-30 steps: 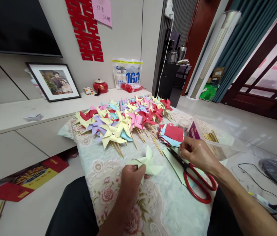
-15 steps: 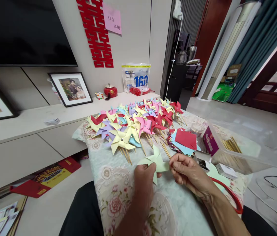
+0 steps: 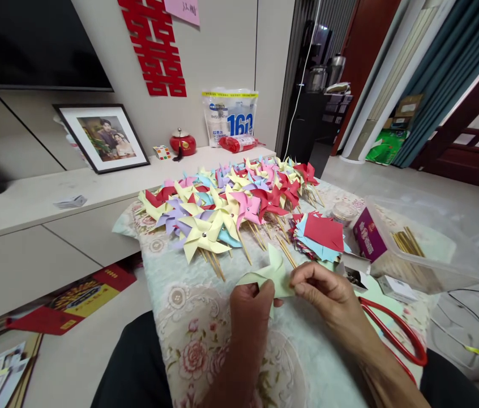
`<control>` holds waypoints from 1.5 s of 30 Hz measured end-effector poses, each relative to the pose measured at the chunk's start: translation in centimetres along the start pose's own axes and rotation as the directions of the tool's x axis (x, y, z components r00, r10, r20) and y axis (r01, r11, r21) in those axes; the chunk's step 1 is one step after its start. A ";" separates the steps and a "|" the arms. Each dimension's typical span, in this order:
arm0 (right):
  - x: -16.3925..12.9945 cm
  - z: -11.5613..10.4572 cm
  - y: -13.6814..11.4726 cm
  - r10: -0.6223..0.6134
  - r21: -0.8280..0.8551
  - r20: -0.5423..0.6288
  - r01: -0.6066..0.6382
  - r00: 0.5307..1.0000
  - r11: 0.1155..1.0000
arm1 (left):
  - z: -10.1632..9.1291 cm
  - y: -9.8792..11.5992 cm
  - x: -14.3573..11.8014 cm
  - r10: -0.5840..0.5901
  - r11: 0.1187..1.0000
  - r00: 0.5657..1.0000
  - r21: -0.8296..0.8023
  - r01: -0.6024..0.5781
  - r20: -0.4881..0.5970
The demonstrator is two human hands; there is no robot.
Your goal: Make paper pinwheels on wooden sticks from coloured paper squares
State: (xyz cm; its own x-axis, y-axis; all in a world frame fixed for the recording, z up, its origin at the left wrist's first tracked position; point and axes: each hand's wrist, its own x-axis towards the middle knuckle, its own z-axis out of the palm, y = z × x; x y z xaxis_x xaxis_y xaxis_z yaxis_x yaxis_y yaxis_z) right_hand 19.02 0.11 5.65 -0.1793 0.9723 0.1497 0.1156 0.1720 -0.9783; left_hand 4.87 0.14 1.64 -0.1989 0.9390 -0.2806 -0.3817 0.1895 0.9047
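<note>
the left hand [image 3: 251,309] has thumb and fingers closed on one pale green paper pinwheel [image 3: 281,277], lying between both hands; the right hand [image 3: 328,294] pinches its right edge. the right forearm [image 3: 377,351] partly hides one pair of red-handled scissors [image 3: 420,352]. beyond are one paper stack [image 3: 323,232], two small boxes [image 3: 396,288] and many other pinwheels [image 3: 205,237], too crowded for counting.

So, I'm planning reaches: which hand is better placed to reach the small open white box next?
Probably the right hand: it's nearer the open box, though its fingertips pinch the pale green paper. The left hand grips that paper, farther away.
</note>
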 end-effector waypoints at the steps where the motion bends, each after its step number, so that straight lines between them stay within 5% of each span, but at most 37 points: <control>1: 0.0 0.1 0.0 -0.072 -0.097 -0.003 0.072 0.997 0.993 | 0.0 -0.1 0.0 0.003 1.000 1.000 -0.001 -0.003 -0.004; 5: -0.1 0.4 0.2 -0.244 -0.377 0.019 0.233 0.970 0.896 | 0.0 -0.2 0.0 0.003 1.000 1.000 -0.009 -0.003 0.002; 9: -0.2 0.8 0.1 -0.216 -0.473 0.017 0.198 0.976 0.858 | 0.2 -0.1 -0.2 0.002 0.999 0.999 -0.034 -0.001 0.040; 21: 0.0 1.3 -0.4 -0.037 -0.274 -0.001 0.035 0.999 0.961 | 1.0 0.8 -1.2 0.003 0.995 1.000 -0.096 0.000 0.031; 31: 0.0 1.2 0.6 -0.130 -0.315 -0.023 0.117 0.991 0.942 | 0.8 0.4 -1.1 0.009 0.992 1.000 -0.124 -0.007 0.017; 45: 0.1 1.2 0.5 -0.084 -0.323 -0.021 0.073 0.996 0.943 | 0.7 0.4 -1.2 0.001 0.998 1.000 -0.064 0.000 0.020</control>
State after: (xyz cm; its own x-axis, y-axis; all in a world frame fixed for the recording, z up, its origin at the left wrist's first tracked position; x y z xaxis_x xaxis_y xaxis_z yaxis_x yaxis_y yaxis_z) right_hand 17.92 0.07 5.02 -0.1675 0.9575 0.2348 0.4119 0.2844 -0.8657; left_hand 5.58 -0.67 2.59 -0.1810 0.9449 -0.2727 -0.4388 0.1706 0.8822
